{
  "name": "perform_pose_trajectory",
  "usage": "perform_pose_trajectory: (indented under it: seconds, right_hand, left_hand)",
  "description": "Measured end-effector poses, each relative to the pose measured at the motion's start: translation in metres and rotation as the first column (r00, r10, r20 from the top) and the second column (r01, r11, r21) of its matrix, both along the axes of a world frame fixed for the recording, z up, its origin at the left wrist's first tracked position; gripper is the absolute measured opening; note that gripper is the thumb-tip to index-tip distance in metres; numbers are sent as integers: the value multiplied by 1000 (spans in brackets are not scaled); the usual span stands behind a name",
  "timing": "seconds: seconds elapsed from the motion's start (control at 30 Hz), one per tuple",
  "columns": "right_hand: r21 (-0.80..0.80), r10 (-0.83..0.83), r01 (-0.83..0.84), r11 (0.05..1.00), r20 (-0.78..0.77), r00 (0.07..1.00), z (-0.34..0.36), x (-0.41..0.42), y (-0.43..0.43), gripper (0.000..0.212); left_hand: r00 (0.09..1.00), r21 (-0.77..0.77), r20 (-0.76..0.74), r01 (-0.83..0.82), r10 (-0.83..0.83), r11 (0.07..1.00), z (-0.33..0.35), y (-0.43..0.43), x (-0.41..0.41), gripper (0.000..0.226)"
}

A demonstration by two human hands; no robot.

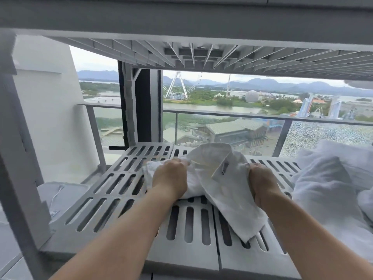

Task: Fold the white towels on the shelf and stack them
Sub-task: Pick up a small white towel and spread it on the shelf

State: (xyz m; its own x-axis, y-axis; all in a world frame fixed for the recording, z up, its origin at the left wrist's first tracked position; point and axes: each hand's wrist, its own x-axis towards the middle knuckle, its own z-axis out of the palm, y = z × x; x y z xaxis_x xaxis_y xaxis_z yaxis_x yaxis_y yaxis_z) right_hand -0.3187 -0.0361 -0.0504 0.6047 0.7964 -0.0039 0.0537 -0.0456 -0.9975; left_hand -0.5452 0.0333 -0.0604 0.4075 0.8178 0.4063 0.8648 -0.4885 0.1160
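Note:
A crumpled white towel [218, 178] lies in the middle of the grey slotted shelf [113, 201]. My left hand [171, 175] grips the towel's left part, fingers curled into the cloth. My right hand [261, 178] grips its right edge. One corner of the towel hangs toward the shelf's front at lower right. A small tag shows on the cloth between my hands. A loose heap of white towels [331, 184] rests at the right end of the shelf.
Another grey shelf board [181, 55] hangs close overhead. A grey upright post [22, 168] stands at the left. Behind the shelf are a glass balcony railing [222, 116] and a dark door frame [141, 106].

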Motion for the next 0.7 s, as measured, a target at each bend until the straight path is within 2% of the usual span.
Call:
perform_pose_trajectory:
  seconds: [0.07, 0.13, 0.3, 0.37, 0.43, 0.53, 0.57, 0.63, 0.7]
  right_hand:
    - [4, 39, -39, 999, -89, 995, 0, 2, 0, 32]
    - [23, 82, -79, 997, -232, 969, 1, 7, 2, 30]
    - [100, 93, -64, 993, -309, 946, 4, 22, 7, 21]
    - [107, 114, -90, 990, -250, 961, 0, 23, 8, 26]
    - [119, 186, -165, 979, -196, 963, -1, 23, 9, 24]
    - [81, 281, -276, 958, -50, 959, -1, 22, 7, 20]
    - [53, 307, -306, 951, -7, 952, 0, 22, 6, 19]
    - [-14, 374, -374, 927, 42, 926, 0, 22, 3, 19]
    - [-63, 434, -430, 901, 89, 896, 1, 20, 0, 15]
  left_hand:
    - [993, -93, 8, 120, -120, 988, -5, 1, 14, 64]
    - [981, -137, -9, 191, -194, 972, -7, 2, 22, 66]
    - [964, -125, 111, 256, -243, 959, -12, 7, 31, 35]
    - [958, -18, 177, 234, -227, 972, -14, 11, 32, 39]
    - [956, 78, 204, 197, -209, 977, -14, 20, 31, 72]
    - [946, 109, 150, 274, -289, 955, -9, 27, 28, 112]
    - [937, 114, 132, 311, -324, 944, -6, 28, 26, 116]
    - [920, 136, 147, 345, -363, 929, 0, 32, 21, 108]
    - [888, 146, 300, 318, -348, 937, 6, 34, 18, 85]
